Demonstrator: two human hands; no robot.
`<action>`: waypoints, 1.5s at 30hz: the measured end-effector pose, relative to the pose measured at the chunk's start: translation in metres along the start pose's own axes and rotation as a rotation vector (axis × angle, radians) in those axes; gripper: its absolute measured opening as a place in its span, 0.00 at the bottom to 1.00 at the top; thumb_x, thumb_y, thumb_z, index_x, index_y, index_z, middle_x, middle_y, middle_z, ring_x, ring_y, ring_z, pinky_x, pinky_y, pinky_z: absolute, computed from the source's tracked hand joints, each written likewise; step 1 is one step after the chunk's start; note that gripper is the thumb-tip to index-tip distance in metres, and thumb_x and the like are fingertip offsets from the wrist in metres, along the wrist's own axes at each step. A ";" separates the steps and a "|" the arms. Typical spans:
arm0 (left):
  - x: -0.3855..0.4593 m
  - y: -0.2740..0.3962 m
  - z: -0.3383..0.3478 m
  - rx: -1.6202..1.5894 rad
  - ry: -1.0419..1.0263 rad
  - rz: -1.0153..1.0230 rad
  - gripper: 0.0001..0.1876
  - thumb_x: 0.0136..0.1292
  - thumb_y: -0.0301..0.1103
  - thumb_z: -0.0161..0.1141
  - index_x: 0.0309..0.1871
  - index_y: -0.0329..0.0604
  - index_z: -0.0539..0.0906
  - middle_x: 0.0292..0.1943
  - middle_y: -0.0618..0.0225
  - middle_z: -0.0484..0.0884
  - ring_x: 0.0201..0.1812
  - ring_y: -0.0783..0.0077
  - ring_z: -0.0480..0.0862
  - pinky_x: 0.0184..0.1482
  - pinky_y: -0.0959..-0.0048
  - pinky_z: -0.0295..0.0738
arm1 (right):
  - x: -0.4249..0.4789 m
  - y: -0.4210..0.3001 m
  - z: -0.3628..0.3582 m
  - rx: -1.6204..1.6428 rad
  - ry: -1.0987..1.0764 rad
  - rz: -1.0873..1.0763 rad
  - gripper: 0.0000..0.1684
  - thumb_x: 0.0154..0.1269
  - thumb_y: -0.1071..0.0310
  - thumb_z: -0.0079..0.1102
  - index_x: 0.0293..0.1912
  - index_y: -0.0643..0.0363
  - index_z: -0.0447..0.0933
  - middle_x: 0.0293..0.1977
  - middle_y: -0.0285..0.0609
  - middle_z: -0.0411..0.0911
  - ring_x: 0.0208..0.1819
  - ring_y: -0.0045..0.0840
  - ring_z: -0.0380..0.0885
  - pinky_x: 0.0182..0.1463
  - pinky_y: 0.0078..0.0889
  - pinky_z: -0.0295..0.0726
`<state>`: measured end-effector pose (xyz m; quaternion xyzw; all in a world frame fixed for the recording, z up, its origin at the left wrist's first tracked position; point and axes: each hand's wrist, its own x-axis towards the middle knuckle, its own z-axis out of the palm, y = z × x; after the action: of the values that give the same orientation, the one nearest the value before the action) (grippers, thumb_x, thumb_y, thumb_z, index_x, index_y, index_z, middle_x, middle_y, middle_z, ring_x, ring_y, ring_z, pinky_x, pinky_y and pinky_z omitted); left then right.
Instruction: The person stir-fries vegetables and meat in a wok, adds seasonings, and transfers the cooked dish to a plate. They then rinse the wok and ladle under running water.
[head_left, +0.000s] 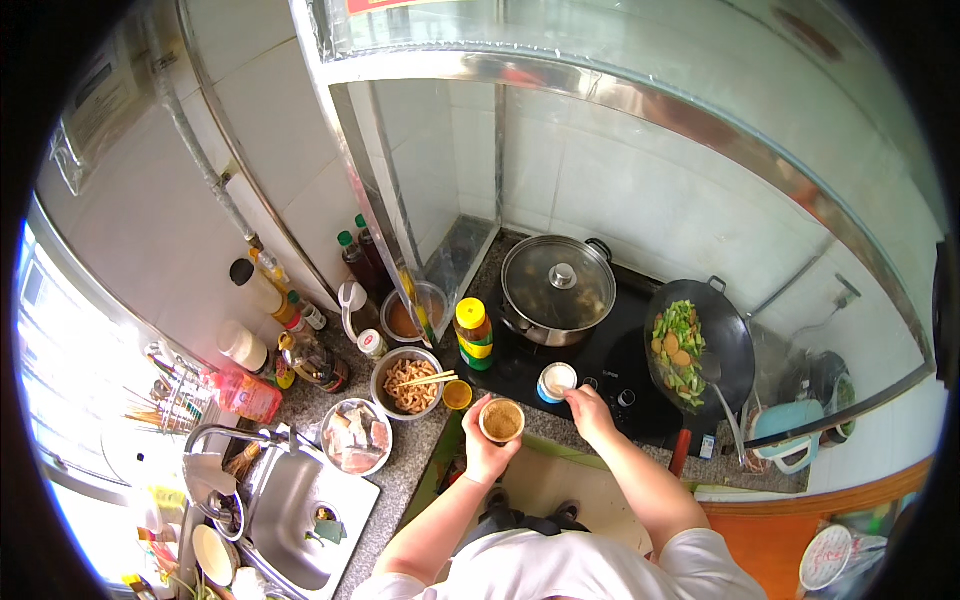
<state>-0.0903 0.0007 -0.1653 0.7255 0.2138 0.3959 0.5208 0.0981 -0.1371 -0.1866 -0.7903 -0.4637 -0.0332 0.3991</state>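
My left hand (486, 450) is wrapped around an open jar of brown powder (502, 420), held in front of the counter edge. My right hand (589, 411) reaches to a small blue-and-white tub (556, 382) with white contents, near the front of the black cooktop (525, 368). Its fingertips meet at the tub's rim; whether they pinch the rim or a small spoon is too small to tell. The yellow lid (457, 394) lies on the counter edge beside my left hand. A yellow-capped bottle (474, 334) stands behind it.
A lidded pot (559, 289) sits on the cooktop. Right of it, a wok (724, 337) holds sliced green vegetables and a spatula (727, 420). Chopsticks (429, 379) lie across a bowl of meat strips (409, 386). A bowl of raw pieces (358, 436) stands by the sink (285, 517).
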 end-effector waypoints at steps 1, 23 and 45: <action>-0.001 -0.001 -0.002 0.004 -0.013 -0.004 0.44 0.44 0.25 0.73 0.63 0.37 0.56 0.58 0.56 0.66 0.59 0.64 0.73 0.61 0.67 0.69 | -0.006 -0.014 -0.010 0.049 0.023 0.056 0.10 0.61 0.80 0.55 0.42 0.62 0.79 0.29 0.44 0.74 0.29 0.32 0.74 0.34 0.28 0.73; 0.017 0.047 0.042 0.171 -0.391 0.296 0.43 0.34 0.23 0.72 0.60 0.40 0.65 0.56 0.54 0.70 0.58 0.50 0.69 0.61 0.59 0.66 | -0.035 -0.115 -0.106 0.380 -0.086 0.142 0.07 0.66 0.73 0.54 0.42 0.61 0.77 0.31 0.42 0.76 0.30 0.28 0.76 0.35 0.28 0.75; -0.011 0.049 0.088 0.143 -0.358 0.090 0.42 0.40 0.28 0.74 0.61 0.40 0.64 0.53 0.52 0.69 0.56 0.49 0.69 0.59 0.57 0.66 | -0.049 -0.015 -0.208 1.526 0.632 0.805 0.10 0.71 0.69 0.48 0.40 0.66 0.74 0.21 0.36 0.69 0.20 0.17 0.66 0.23 0.20 0.67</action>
<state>-0.0318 -0.0766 -0.1364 0.8283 0.1128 0.2673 0.4794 0.1247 -0.3052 -0.0568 -0.3687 0.0808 0.2089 0.9021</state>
